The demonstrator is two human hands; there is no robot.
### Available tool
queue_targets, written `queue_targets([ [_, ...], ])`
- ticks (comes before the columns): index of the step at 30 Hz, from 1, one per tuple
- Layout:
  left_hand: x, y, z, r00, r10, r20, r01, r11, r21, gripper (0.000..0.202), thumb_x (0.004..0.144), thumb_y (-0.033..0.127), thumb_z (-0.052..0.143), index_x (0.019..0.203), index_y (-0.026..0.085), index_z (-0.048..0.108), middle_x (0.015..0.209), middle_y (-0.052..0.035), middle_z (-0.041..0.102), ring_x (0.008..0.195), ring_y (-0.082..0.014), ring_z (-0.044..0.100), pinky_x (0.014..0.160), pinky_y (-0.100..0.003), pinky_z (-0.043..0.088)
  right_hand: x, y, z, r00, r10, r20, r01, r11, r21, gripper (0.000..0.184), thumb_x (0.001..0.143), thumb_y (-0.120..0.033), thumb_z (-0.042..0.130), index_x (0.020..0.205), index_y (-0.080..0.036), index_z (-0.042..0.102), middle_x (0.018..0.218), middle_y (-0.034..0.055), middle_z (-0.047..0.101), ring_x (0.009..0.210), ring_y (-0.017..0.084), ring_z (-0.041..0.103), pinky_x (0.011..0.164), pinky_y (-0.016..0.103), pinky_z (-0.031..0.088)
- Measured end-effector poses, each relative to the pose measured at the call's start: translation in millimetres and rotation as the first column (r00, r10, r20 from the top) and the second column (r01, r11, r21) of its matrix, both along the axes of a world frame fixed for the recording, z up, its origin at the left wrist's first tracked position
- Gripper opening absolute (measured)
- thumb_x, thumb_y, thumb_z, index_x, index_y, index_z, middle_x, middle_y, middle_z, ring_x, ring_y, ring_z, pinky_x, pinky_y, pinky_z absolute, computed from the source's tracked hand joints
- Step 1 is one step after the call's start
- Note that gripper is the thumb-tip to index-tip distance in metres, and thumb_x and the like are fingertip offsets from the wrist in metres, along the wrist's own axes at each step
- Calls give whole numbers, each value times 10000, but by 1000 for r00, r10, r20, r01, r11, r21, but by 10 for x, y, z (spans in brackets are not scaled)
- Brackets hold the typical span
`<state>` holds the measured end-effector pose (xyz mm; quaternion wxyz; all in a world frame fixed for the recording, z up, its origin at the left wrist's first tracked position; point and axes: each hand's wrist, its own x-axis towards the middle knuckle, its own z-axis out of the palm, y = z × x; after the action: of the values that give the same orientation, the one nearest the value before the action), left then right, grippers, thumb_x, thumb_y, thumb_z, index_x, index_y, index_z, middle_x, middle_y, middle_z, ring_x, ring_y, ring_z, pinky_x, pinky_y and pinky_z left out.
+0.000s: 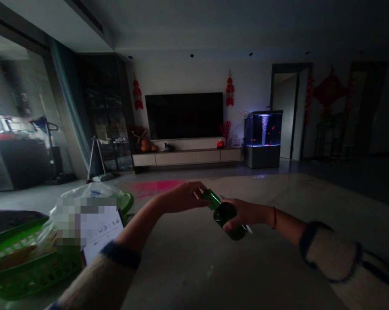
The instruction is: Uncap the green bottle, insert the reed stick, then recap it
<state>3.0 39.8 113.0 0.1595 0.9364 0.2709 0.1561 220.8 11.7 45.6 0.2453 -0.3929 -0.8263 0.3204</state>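
Observation:
A dark green glass bottle (225, 217) lies tilted across the space between my hands, its neck pointing up and to the left. My right hand (242, 214) wraps around the bottle's body from the right. My left hand (181, 198) reaches in from the left, its fingers curled at the neck. A small silvery item shows beside my right hand's lower edge, too small to name. The bottle's base is partly hidden by my right hand.
Under my arms lies a broad dark tabletop (194, 267). At lower left stand a green plastic basket (23, 275), a white plastic bag (97, 190) and a white card showing 03:14 (100, 232). Further off are a wall TV (183, 116) and a lit fish tank (263, 129).

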Motion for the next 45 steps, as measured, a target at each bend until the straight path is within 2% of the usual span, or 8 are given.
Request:
queue_targets([
  [9, -6, -117, 10, 991, 131, 23, -131, 991, 11, 305, 632, 283, 606, 865, 154, 458, 846, -47, 595, 675, -116, 549, 575, -238, 437, -4, -8, 12, 1000, -2, -15, 2, 1000, 18, 462, 568, -310, 695, 960, -151, 509, 892, 33, 537, 825, 153, 514, 713, 266, 413],
  [13, -63, -90, -68, 976, 188, 111, -180, 981, -74, 333, 637, 387, 610, 833, 162, 460, 784, -23, 592, 669, -116, 555, 565, -233, 434, -16, -1, 13, 999, 3, -42, -3, 1000, 6, 455, 563, -309, 698, 945, -151, 508, 889, 30, 538, 831, 155, 517, 711, 269, 418],
  [19, -179, -45, -460, 866, 440, 236, -406, 896, -180, 328, 662, 472, 553, 745, 162, 484, 637, 27, 533, 585, -93, 502, 512, -219, 396, -33, 44, -93, 996, -34, -84, 24, 993, -115, 540, 521, -288, 726, 985, -137, 493, 891, 33, 562, 829, 157, 531, 721, 278, 429],
  [23, -266, -38, -814, 789, 508, 345, -327, 824, -463, 351, 673, 475, 548, 782, 145, 498, 664, -5, 566, 632, -119, 553, 592, -267, 448, -36, 57, -131, 994, -33, -103, 19, 991, -133, 555, 508, -282, 734, 989, -141, 495, 890, 31, 571, 825, 157, 537, 728, 281, 430],
  [27, -343, -62, -1038, 776, 516, 363, -257, 784, -565, 393, 592, 412, 648, 846, 149, 502, 764, -41, 618, 761, -178, 595, 698, -323, 459, -32, 62, -133, 992, -26, -121, 12, 993, -120, 559, 506, -286, 739, 994, -147, 503, 904, 30, 567, 842, 157, 533, 743, 279, 426],
  [35, -314, -172, -1088, 803, 538, 256, -444, 827, -347, 343, 564, 339, 652, 833, 186, 504, 913, -49, 621, 902, -208, 570, 789, -337, 431, 2, 77, -133, 991, -20, -134, 5, 993, -115, 538, 531, -296, 728, 996, -145, 502, 903, 31, 567, 843, 154, 529, 747, 278, 422],
  [41, -307, -183, -1169, 700, 707, 99, -665, 697, -270, 500, 575, 472, 603, 959, 162, 522, 1021, -92, 568, 928, -239, 544, 741, -320, 427, 18, 67, -106, 988, -40, -149, 28, 996, -85, 471, 533, -277, 723, 939, -148, 523, 868, 24, 558, 817, 146, 525, 735, 272, 420],
  [45, -329, -155, -1172, 758, 650, 56, -640, 757, -135, 465, 579, 492, 594, 908, 165, 573, 1010, -102, 549, 919, -254, 534, 765, -332, 404, 6, 56, -106, 984, -55, -166, 39, 994, -101, 463, 528, -268, 724, 923, -144, 517, 862, 22, 558, 801, 142, 524, 716, 266, 421],
])
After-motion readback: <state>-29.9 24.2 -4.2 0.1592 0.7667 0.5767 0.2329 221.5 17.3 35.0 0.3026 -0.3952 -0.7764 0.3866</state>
